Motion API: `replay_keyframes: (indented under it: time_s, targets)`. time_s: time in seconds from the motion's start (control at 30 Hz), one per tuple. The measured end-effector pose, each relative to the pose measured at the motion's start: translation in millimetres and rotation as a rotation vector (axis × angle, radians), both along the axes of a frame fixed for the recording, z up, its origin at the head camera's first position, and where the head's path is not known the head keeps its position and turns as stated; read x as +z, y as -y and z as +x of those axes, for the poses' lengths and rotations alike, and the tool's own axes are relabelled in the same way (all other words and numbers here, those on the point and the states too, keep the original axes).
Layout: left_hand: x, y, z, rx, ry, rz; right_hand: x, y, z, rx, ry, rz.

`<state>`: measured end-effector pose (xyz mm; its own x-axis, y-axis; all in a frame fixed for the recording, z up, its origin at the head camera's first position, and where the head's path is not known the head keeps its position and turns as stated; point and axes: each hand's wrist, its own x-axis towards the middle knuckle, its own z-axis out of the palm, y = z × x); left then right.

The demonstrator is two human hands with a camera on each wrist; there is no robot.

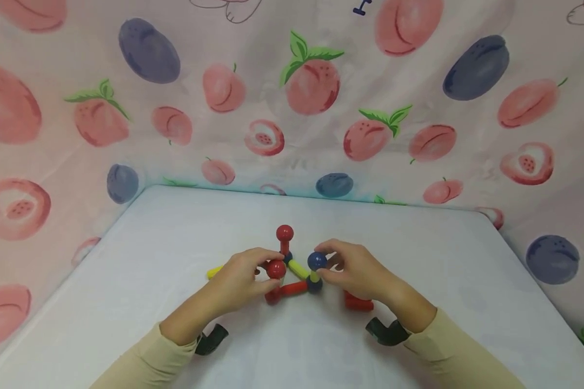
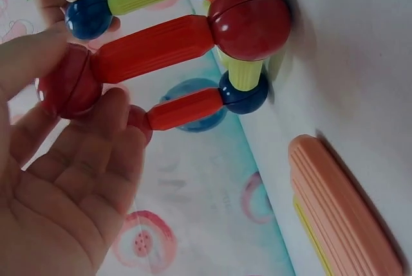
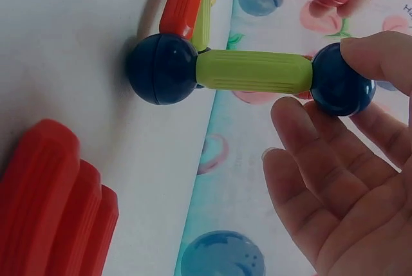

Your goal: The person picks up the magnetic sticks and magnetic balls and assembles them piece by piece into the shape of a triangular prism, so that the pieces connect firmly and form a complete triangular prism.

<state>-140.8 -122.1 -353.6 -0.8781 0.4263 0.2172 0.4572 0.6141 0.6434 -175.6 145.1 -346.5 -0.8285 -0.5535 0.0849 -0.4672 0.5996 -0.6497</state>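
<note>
A frame of balls and ribbed rods stands on the table, with a red ball (image 1: 272,295) and two dark blue balls at its base joined by red and yellow-green rods. My left hand (image 1: 240,278) grips the red ball (image 2: 69,82) atop an upright red rod (image 2: 153,47). Between thumb and fingers, my right hand (image 1: 357,270) pinches the blue ball (image 3: 342,80) on an upright yellow-green rod (image 3: 254,71). That rod meets a blue base ball (image 3: 161,69). At the back, another red ball (image 1: 284,233) tops a red rod, touched by neither hand.
Several red rods (image 3: 48,192) lie side by side under my right hand. A yellow rod (image 1: 214,272) and an orange rod (image 2: 341,205) are by my left hand. Dark curved pieces (image 1: 211,340) show beside both sleeves. Fruit-patterned cloth (image 1: 292,151) hangs behind the white table (image 1: 292,356).
</note>
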Motion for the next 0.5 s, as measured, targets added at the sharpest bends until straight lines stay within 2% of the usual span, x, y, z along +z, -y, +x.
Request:
replay_keyframes:
  time_s: [0.13,0.3,0.5]
  targets:
    - [0.3,-3.0,-1.1,0.011,0.011,-0.047,0.9,-1,0.4,-0.011,0.010,-0.004]
    - [0.7,-6.6,-4.3,0.015,0.025,-0.062,1.4,-3,1.7,-0.018,0.010,-0.011]
    - [0.2,-12.5,-13.1,0.047,0.042,-0.072,3.0,-7,2.4,-0.039,0.020,-0.014]
